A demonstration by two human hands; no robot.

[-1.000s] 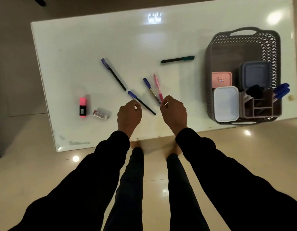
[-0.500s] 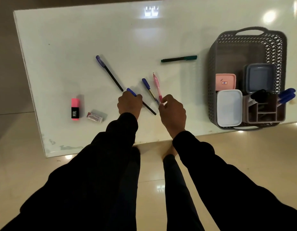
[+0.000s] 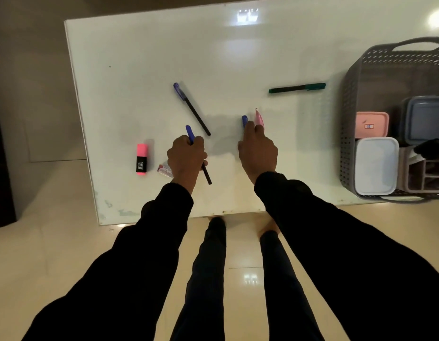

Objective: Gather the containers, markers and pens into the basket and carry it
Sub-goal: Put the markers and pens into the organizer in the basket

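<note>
Single head view, high above, tilted steeply down over white table (image 3: 213,57). Near edge close below; basket (image 3: 349,119) cut off at right border. Own legs, floor fill lower frame.

A glossy, smooth white table top (image 3: 164,57) is shown, with lamp glare mirrored near its far edge and chipped finish along its near edge. The basket (image 3: 349,124) at the right edge is seen to be matt grey perforated plastic. Smooth plastic lids are carried by the white container (image 3: 376,166) and the pink container (image 3: 372,124). The floor (image 3: 53,217) is finished in polished, reflective tile. Matt black cloth is worn as sleeves (image 3: 336,242).
</note>
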